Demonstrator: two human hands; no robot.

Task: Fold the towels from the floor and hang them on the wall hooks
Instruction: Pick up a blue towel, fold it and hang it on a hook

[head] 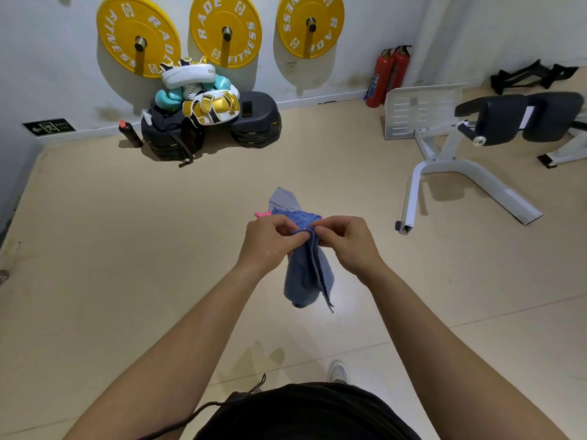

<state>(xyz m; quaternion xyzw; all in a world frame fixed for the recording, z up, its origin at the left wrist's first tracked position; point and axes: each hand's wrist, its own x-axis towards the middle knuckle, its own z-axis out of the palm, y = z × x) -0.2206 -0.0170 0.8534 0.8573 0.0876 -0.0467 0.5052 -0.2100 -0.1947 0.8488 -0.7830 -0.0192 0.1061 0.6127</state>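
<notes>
Left hand [270,241] and right hand [344,241] raised together, both pinching blue towel's [306,274] top edge; towel hanging folded

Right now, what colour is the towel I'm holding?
Blue; the towel shows best in the head view.

Three yellow weight plates [208,25], two red fire extinguishers [386,77], white-framed black-padded bench [495,119], black bottle [131,134]

Blue towel [306,271] hanging from two hands
Its top edge is pinched by the left hand [270,239] and the right hand [346,242], the rest drops in loose lengthwise folds; a paler grey-blue cloth [281,198] and a pink scrap [263,214] show just behind the hands
</notes>
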